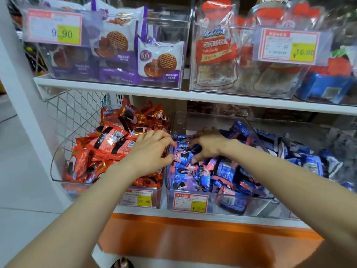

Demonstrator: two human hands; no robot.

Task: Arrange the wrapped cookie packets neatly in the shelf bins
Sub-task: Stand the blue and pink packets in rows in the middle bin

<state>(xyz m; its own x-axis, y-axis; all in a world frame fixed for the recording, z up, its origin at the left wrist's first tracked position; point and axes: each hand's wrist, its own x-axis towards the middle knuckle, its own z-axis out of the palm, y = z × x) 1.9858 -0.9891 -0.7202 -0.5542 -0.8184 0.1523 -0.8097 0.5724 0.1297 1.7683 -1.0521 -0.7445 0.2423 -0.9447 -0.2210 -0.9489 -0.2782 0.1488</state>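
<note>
Both hands reach into the clear bins on the lower shelf, in the middle of the frame. The left hand [152, 149] crosses over the heap of red packets [108, 144] in the left bin [58, 167]. Its fingers and thumb are curved, and they pinch the nearest of the blue packets [228, 171] just past the wall between the bins. The right hand [209, 146] is in the right bin [257, 206], its fingers spread and bent like a claw, gripping the same cluster of blue packets from the other side. The two sets of fingertips almost meet. Both bins are piled loosely, with the packets lying at all angles. A price tag [190, 203] hangs on the front of the right bin. In the upper part of the frame, purple cookie packs [160, 62] stand upright on the shelf above.
</note>
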